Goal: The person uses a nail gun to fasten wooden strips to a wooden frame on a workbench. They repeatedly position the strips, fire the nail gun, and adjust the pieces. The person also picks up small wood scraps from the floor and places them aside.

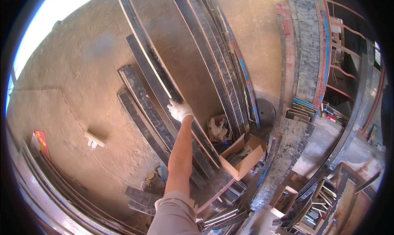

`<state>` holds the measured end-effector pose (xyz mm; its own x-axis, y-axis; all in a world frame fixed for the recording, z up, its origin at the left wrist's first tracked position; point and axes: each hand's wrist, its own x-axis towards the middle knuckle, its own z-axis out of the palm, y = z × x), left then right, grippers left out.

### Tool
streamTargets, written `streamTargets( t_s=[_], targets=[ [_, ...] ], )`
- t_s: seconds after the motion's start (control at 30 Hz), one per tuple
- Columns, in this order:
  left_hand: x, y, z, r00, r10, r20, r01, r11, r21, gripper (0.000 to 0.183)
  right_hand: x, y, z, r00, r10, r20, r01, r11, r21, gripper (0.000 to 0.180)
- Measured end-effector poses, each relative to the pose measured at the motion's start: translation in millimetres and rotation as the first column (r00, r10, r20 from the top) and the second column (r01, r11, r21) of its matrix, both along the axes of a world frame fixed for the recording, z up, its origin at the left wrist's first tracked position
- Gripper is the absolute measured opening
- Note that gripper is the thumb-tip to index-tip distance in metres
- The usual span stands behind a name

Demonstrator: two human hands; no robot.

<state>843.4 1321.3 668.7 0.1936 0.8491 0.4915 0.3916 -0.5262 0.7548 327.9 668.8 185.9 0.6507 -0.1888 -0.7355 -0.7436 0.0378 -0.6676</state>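
My left hand (181, 110), in a whitish work glove, is closed around the edge of a long dark board (147, 45) with pale edges. This board stands steeply against the rough plaster wall, its foot near an open cardboard box (243, 161). Shorter dark boards (144, 102) lean just left of the hand. More long dark boards (212, 56) lean to its right, one beside them with a blue and red edge. My right hand is out of view.
A basket (220, 130) with white plastic bags stands behind the cardboard box. A power strip (95, 139) with a cable is on the wall. Wide boards (307, 50) and metal racking are at the right. Short offcuts (226, 218) and a small box (283, 201) lie low down.
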Motion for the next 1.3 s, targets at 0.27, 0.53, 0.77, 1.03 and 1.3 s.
streamTargets(
  t_s=[0.27, 0.53, 0.77, 1.03, 1.3],
  targets=[
    [11, 5, -3, 0.994, -0.083, -0.072, 0.090, 0.991, 0.095, 0.067, 5, -1, -2, 1.000, -0.005, -0.030, 0.005, 1.000, 0.007, 0.028],
    [11, 27, -9, 0.936, -0.346, -0.061, 0.350, 0.936, 0.051, 0.064, 8, -2, 0, 0.999, 0.000, -0.038, 0.000, 1.000, 0.003, 0.027],
    [11, 28, -6, 0.873, -0.488, -0.012, 0.489, 0.872, 0.028, 0.061, 7, 0, 3, 0.999, -0.018, -0.028, 0.018, 1.000, -0.011, 0.027],
    [-5, 50, -31, 0.993, -0.114, 0.027, 0.097, 0.930, 0.355, 0.048, -3, 4, 5, 1.000, -0.015, -0.024, 0.015, 1.000, -0.009, 0.027],
    [-22, 25, -3, 0.878, 0.346, -0.331, -0.259, 0.924, 0.281, 0.106, -39, 4, 9, 0.998, -0.055, -0.041, 0.054, 0.998, -0.024, 0.027]
  ],
)
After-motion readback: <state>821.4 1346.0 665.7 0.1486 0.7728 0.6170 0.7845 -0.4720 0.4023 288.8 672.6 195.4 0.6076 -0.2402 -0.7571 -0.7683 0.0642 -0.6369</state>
